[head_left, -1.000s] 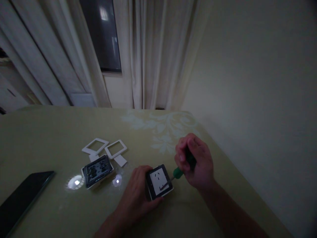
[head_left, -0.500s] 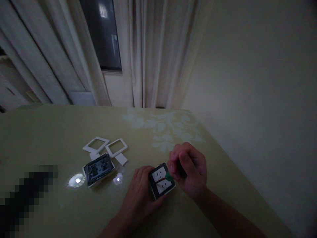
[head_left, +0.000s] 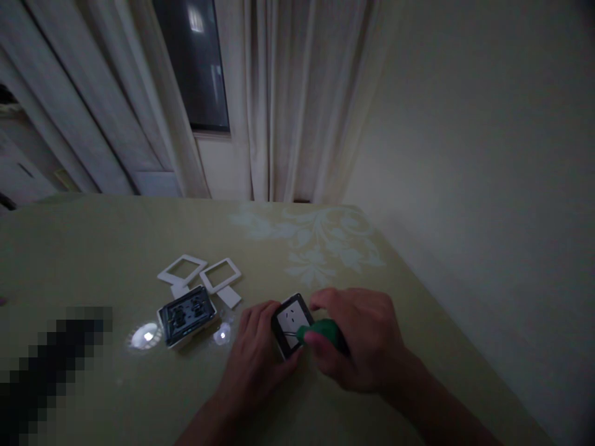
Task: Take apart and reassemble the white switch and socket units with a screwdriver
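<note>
Right hand (head_left: pixel 356 337): closed around the green-handled screwdriver (head_left: pixel 325 333), shaft pointing left; tip contact unclear.
Left hand (head_left: pixel 255 341): fingers and thumb clasping the power socket (head_left: pixel 290 314) along its edges.
Socket face: between both hands, tilted; white, slotted, black-bordered.
Obstruction: screwdriver handle hides the lower right face.
Dark module (head_left: pixel 188 314): left of the grip, on the table (head_left: pixel 116 248).
White frames (head_left: pixel 221 275): two, just beyond that module.
</note>
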A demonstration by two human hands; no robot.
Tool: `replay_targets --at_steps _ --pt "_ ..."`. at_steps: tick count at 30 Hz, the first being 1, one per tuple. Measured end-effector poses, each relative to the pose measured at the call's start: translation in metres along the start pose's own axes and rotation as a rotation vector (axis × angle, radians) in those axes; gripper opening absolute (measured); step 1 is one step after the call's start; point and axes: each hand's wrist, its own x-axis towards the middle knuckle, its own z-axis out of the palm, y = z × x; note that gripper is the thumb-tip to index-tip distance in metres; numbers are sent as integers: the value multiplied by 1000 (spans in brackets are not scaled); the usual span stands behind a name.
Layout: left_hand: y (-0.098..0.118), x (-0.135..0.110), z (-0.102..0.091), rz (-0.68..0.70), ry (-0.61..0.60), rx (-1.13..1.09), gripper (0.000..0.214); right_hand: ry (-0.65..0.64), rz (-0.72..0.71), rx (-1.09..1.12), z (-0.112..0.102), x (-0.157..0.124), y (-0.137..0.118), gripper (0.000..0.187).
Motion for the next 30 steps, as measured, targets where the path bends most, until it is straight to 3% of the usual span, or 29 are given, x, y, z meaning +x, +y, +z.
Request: replay_targets --at_steps 5,8,14,19,26,30 --pt "-2 2 -2 -43 -17 16 65 -176 -37 103 -15 6 1 17" --pt "-6 4 0 -63 -13 -4 63 -269 -36 215 -14 7 3 26" --pt "-13 6 1 -55 -9 -62 64 -176 64 129 -2 3 8 16" --pt "-12 10 -3 -112 -33 -106 56 -164 75 236 1 3 7 53" --pt "-17 14 -7 -294 -130 -237 64 -97 67 418 14 1 11 53" --pt "-20 16 -12 -360 -186 -293 61 -24 103 349 23 -1 13 48"
